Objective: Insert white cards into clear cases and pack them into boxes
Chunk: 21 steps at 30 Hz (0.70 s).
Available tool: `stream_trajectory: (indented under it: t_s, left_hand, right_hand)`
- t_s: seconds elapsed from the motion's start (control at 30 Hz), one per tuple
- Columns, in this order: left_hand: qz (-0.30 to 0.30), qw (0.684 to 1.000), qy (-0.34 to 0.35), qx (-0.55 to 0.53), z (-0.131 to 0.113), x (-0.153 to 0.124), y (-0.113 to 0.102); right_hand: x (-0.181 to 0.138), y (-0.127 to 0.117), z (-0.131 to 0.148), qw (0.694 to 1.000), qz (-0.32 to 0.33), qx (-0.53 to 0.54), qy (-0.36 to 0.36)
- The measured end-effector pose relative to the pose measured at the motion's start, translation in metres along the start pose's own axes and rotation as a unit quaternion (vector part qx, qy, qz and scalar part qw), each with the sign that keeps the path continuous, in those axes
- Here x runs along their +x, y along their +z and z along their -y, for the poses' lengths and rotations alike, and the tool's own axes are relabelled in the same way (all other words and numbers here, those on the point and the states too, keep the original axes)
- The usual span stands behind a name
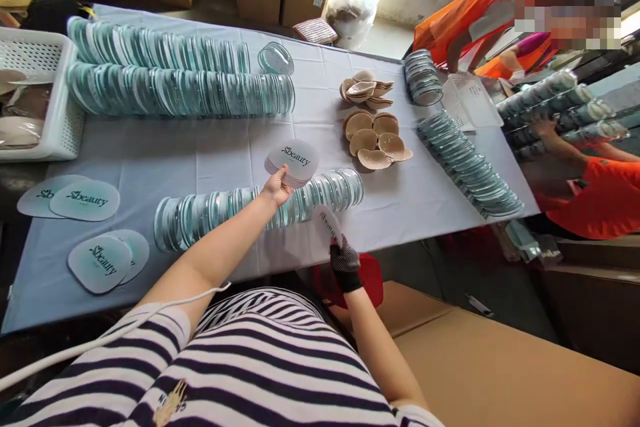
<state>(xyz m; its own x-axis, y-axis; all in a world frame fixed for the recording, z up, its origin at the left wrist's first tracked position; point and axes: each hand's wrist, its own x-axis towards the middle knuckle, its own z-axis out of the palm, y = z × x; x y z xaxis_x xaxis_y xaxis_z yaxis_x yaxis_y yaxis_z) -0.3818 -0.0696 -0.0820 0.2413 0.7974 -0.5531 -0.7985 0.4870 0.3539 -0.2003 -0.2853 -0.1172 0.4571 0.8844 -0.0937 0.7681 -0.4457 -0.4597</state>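
Note:
My left hand [279, 187] is bare and grips a stack of rounded printed cards [295, 159] marked "beauty", thumb on top. In my right hand [345, 260], which wears a dark dotted glove, is a single printed card [327, 223] of the same kind, tilted on edge. Beneath both hands lies a long row of clear round plastic cases [220, 210] standing on edge. Beyond them sit beige bra cups [375, 137] in a cluster, with another pile of cups [365, 89] behind.
Two more rows of clear cases [180, 90] stretch along the far left, beside a white basket [75, 127]. Loose cards [100, 263] lie at the near left. Cases [467, 163] line the right end, where co-workers in orange [595, 197] handle more. A cardboard sheet [500, 353] is below right.

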Motion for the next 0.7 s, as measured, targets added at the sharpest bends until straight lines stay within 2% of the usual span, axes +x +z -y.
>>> stream_trajectory:
  t_s: [0.1,0.2,0.33,0.53,0.7]
  left_hand:
    - [-0.007,1.000,0.000,0.012,0.012,0.014,0.005]
    - [-0.032,0.999,0.000,0.032,0.017,0.024,0.000]
    - [-0.022,0.999,0.004,0.046,0.017,0.024,-0.005]
    - [-0.022,0.999,0.007,0.049,0.019,0.021,-0.006]
    - [-0.012,0.998,0.007,0.056,0.020,0.023,-0.008]
  right_hand:
    - [0.000,0.015,0.004,0.993,0.063,-0.091,-0.040]
    - [0.032,0.021,0.027,0.979,0.114,-0.151,-0.078]
    - [0.073,0.021,0.053,0.962,0.182,-0.177,-0.104]
    - [0.068,0.019,0.045,0.979,0.117,-0.131,-0.107]
    - [0.077,0.041,0.050,0.979,0.124,-0.114,-0.118]
